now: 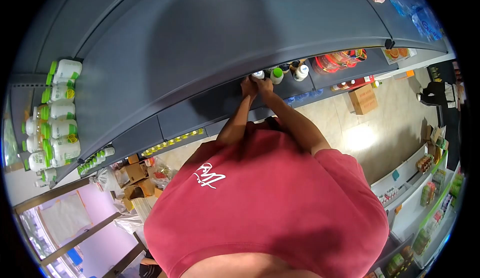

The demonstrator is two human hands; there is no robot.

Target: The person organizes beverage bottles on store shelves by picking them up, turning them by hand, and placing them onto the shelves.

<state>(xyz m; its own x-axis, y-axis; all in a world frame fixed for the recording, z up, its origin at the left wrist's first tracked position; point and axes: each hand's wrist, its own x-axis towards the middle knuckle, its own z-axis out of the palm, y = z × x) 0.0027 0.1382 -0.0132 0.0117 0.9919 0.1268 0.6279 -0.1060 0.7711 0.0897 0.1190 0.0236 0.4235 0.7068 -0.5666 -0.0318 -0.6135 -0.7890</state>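
My left hand and my right hand are close together at a dark shelf. Between them is a small white-topped bottle, with the fingers of both hands closed around its lower part. My hands hide most of that bottle. Just right of my right hand stands a white bottle with a green cap. Farther right is another white bottle, with darker bottles partly hidden behind it.
Red packaged goods sit farther right on the shelf. Green-capped white bottles line the left end. A cardboard box rests on the tiled floor. Open cartons lie at lower left; stocked shelves stand at lower right.
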